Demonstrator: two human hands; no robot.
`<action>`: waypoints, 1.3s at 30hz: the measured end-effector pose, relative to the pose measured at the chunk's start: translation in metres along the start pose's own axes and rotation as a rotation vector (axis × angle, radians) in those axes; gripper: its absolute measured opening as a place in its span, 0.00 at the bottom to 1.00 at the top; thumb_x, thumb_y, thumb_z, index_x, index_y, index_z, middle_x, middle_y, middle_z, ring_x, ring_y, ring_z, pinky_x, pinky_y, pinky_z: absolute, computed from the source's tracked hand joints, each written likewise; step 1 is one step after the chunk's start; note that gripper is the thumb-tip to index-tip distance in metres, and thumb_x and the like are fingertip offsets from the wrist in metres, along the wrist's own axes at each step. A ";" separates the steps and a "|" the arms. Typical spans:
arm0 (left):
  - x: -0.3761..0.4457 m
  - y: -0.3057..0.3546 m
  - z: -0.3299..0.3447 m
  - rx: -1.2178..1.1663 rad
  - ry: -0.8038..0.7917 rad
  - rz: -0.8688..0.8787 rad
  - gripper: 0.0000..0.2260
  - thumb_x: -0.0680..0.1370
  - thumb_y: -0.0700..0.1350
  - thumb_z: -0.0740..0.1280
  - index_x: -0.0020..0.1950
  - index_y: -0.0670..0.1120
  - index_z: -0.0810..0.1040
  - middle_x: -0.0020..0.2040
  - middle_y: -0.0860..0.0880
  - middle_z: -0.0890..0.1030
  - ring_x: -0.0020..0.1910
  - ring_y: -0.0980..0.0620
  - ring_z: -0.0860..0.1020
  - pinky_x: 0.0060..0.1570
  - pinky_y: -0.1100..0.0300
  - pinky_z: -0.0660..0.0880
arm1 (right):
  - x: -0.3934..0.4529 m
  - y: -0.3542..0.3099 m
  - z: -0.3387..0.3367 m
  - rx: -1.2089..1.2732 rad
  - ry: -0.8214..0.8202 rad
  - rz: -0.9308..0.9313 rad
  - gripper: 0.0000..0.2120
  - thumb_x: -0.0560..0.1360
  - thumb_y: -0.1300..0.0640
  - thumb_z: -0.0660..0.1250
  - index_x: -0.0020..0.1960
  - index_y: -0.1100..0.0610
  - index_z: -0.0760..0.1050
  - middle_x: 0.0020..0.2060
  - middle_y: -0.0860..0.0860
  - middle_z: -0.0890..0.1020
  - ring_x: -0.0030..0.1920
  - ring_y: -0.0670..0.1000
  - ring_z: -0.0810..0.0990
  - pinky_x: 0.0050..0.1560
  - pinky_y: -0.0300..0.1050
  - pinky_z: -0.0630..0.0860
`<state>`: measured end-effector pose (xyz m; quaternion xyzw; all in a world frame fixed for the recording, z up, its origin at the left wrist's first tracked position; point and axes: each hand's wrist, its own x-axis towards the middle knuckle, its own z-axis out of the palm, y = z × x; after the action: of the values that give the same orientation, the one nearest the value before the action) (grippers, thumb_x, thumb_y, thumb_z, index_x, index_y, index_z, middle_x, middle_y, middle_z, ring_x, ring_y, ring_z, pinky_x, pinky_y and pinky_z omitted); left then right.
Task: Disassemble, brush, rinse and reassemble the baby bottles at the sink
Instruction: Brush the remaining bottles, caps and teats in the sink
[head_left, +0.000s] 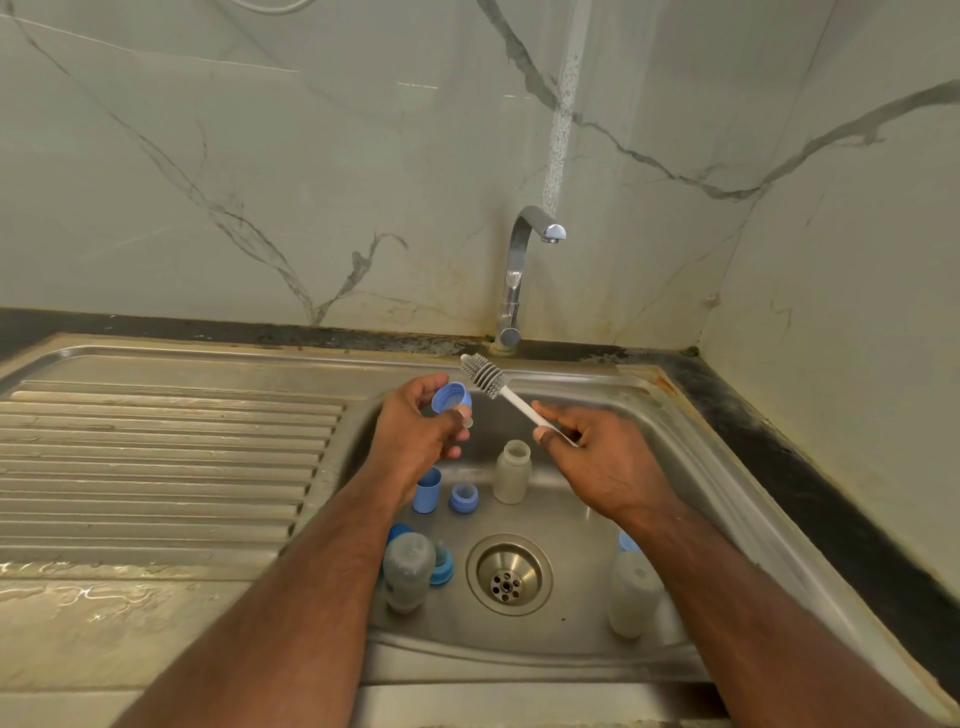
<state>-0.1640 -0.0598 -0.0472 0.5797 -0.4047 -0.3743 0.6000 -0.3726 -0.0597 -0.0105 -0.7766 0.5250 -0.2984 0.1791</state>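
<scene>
While the left hand (415, 431) pinches the blue collar (451, 399) by its rim at 12 o'clock above the drain (508, 574), the right hand (597, 457) grips the brush (485, 375) handle; the collar is probably light, rigid, and slippery when wet.

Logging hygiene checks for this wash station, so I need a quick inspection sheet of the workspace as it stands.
Surface: steel sink basin, ribbed drainboard on the left, stained.
Job's things: open bottle upright; two more bottles; blue caps and collars in the basin.
Clutter: nothing seen.
Grippers: left hand holds a blue collar; right hand holds the brush.
Cables: nothing seen.
Surroundings: tap not running, marble-look wall.
</scene>
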 end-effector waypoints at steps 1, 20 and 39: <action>0.000 0.000 0.000 -0.045 -0.015 -0.021 0.25 0.77 0.36 0.74 0.72 0.46 0.73 0.59 0.51 0.80 0.48 0.48 0.85 0.41 0.57 0.83 | 0.000 -0.001 0.000 -0.012 -0.011 -0.005 0.18 0.81 0.50 0.64 0.71 0.45 0.73 0.55 0.42 0.83 0.40 0.39 0.75 0.40 0.28 0.67; 0.002 0.010 -0.010 -0.808 0.103 -0.299 0.17 0.81 0.36 0.67 0.70 0.38 0.74 0.58 0.35 0.83 0.53 0.42 0.84 0.49 0.51 0.83 | -0.001 -0.001 0.007 -0.135 -0.128 -0.039 0.19 0.81 0.51 0.64 0.71 0.44 0.74 0.60 0.42 0.83 0.41 0.41 0.78 0.43 0.34 0.73; -0.002 0.009 -0.008 -0.635 -0.079 -0.317 0.14 0.79 0.39 0.70 0.63 0.38 0.76 0.55 0.36 0.84 0.52 0.42 0.85 0.56 0.47 0.82 | -0.007 -0.031 0.003 -0.631 -0.108 -0.126 0.23 0.84 0.51 0.56 0.78 0.40 0.60 0.51 0.47 0.72 0.43 0.48 0.73 0.40 0.43 0.70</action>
<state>-0.1579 -0.0543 -0.0383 0.4048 -0.1960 -0.5920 0.6688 -0.3504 -0.0411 0.0035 -0.8396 0.5323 -0.0896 -0.0617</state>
